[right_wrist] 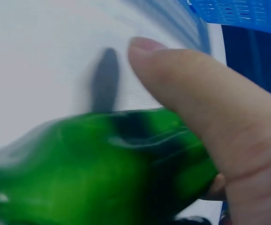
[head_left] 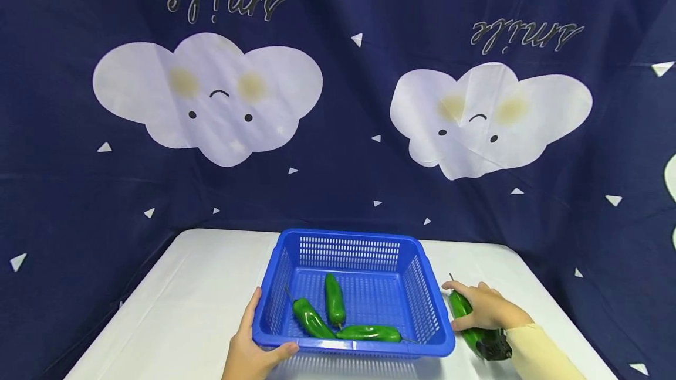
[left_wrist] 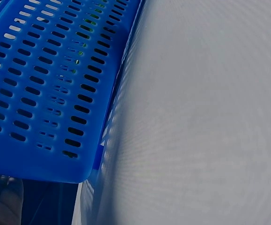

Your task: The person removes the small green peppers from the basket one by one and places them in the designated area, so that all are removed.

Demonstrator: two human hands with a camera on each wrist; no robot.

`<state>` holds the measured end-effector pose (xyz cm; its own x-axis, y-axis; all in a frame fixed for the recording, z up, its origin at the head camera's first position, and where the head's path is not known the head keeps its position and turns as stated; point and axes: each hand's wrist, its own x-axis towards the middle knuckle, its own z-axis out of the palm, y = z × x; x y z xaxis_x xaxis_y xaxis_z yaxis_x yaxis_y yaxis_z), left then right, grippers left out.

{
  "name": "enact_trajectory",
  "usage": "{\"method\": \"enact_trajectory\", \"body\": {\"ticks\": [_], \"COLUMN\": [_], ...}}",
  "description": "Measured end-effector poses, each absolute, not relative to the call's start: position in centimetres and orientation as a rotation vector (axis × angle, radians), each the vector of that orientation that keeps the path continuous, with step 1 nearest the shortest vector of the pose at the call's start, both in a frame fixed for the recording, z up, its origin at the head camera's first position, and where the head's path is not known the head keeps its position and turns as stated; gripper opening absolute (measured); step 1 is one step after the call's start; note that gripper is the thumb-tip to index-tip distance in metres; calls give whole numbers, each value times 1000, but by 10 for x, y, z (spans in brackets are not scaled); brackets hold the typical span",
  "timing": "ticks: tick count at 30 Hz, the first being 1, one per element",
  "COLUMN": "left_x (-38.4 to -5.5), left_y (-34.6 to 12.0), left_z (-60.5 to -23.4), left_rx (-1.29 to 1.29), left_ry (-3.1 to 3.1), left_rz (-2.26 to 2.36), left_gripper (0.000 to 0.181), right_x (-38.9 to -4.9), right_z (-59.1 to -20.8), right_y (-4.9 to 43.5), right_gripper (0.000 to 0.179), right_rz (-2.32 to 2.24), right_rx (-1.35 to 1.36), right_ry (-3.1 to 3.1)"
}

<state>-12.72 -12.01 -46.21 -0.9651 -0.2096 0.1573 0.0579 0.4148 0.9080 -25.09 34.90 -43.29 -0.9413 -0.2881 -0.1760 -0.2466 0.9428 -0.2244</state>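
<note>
A blue plastic basket (head_left: 343, 343) with slotted walls stands on the white table, and three green chili peppers lie in it: one pepper (head_left: 334, 301) lengthwise, another pepper (head_left: 311, 318) slanted, a third pepper (head_left: 369, 333) along the near wall. At its near left corner is my left hand (head_left: 252, 345), thumb along the front and fingers against the left side. To the basket's right, my right hand (head_left: 483, 306) arches over a green pepper (right_wrist: 74, 168) on the table. The straight thumb (right_wrist: 186, 70) reaches across that pepper, its tip past the pepper's edge and casting a shadow.
The white table (head_left: 174, 298) stretches to both sides of the basket. Behind it hangs a dark blue curtain (head_left: 348, 192) printed with upside-down clouds and white triangles. A black wrist camera (head_left: 493, 345) sits below my right hand.
</note>
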Motion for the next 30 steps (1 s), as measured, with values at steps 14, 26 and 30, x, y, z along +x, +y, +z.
{"method": "enact_trajectory", "body": {"ticks": [14,26,30], "left_x": [-127,-131,-131], "left_y": [-121,-121,-122], "left_z": [-464,-463,-463], "left_rx": [139,76,69], "left_ry": [-2430,-2419,-2403], "left_rz": [-1596,-1540,-1578], "left_gripper": [120,122,123], "right_x": [-261,-285,-286], "right_z": [-403,-355,-353], "right_y": [343,278,254], "right_gripper": [80,74,76], "right_rz": [-254,-668,-730], "right_rx": [-513,-631,-632], "right_ry": [3210,3138,3054]}}
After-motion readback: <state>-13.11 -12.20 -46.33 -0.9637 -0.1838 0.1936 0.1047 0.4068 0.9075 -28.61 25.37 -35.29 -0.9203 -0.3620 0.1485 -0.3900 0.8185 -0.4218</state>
